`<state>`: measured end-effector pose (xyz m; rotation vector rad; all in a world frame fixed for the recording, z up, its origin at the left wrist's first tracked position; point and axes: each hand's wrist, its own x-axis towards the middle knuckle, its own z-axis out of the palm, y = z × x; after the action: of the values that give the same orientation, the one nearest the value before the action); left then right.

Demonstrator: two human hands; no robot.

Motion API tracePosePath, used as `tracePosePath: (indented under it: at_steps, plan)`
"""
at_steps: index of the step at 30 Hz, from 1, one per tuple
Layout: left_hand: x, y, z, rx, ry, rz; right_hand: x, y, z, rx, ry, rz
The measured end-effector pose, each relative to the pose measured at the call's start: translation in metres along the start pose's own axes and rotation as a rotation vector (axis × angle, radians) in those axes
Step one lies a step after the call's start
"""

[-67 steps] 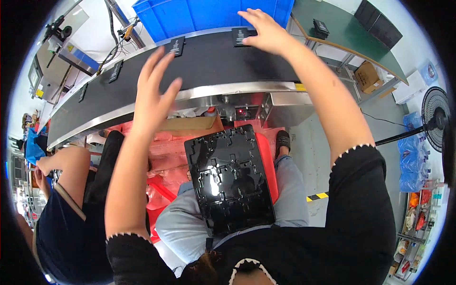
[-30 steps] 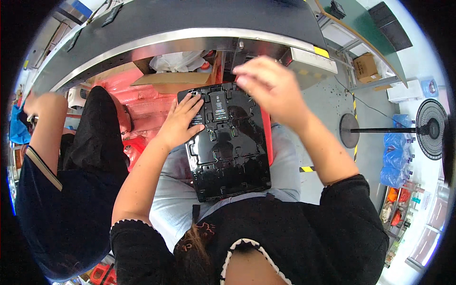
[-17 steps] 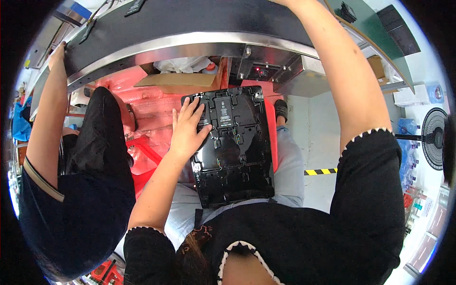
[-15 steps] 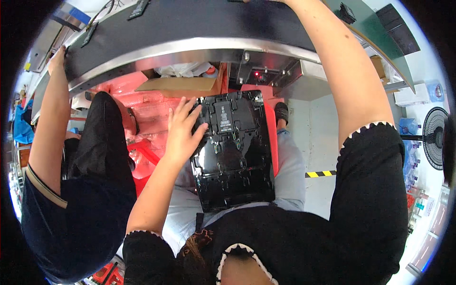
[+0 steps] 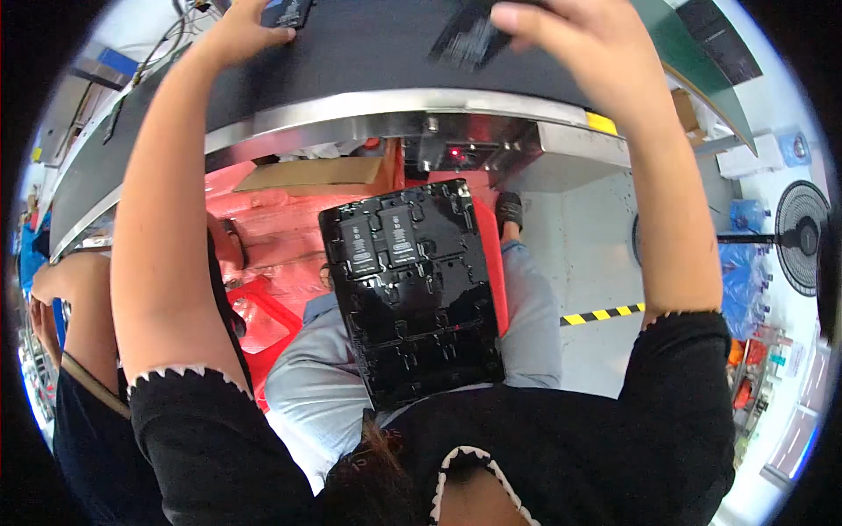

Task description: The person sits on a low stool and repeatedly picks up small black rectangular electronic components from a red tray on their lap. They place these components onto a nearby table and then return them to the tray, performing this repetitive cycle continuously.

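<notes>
A black moulded plastic tray [image 5: 421, 351] rests tilted across my lap. Two flat black batteries with pale print sit side by side at its far left, the left battery [image 5: 360, 250] and the right battery [image 5: 400, 235]. Above the dark bench surface, my right hand [image 5: 583, 39] is closed on another flat black battery [image 5: 469, 39], blurred by motion. My left hand [image 5: 241, 35] reaches to the top edge of the view, its thumb against the near edge of a further flat black battery [image 5: 288, 12]. The upper fingers are partly cut off, but they seem closed on it.
The dark bench [image 5: 368, 48] has a metal front edge. Underneath stands an open cardboard box [image 5: 311, 173] beside a panel with a red light [image 5: 454, 152]. A co-worker's arm [image 5: 79, 302] is at the left. A black fan [image 5: 800, 232] stands at the right.
My left hand has left the tray and moved up to the bench. My right hand has come nearer with a battery. A second battery in the tray, formerly hidden by my hand, now shows.
</notes>
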<state>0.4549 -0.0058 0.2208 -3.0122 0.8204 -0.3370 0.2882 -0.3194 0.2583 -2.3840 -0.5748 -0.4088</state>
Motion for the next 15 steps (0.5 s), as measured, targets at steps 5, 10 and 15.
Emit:
tracePosePath:
  at_steps: [5,10,15]
  plan:
    - [0.034,0.039,-0.034,-0.399,-0.551,-0.037,-0.108,-0.004,0.065,0.378,-0.337,-0.097]
    - [0.052,0.071,-0.021,-0.203,-0.354,0.033,-0.164,0.039,0.149,0.167,-0.386,0.206]
    - [0.018,0.097,-0.038,-0.439,-0.319,0.039,-0.174,0.028,0.180,-0.174,0.080,0.137]
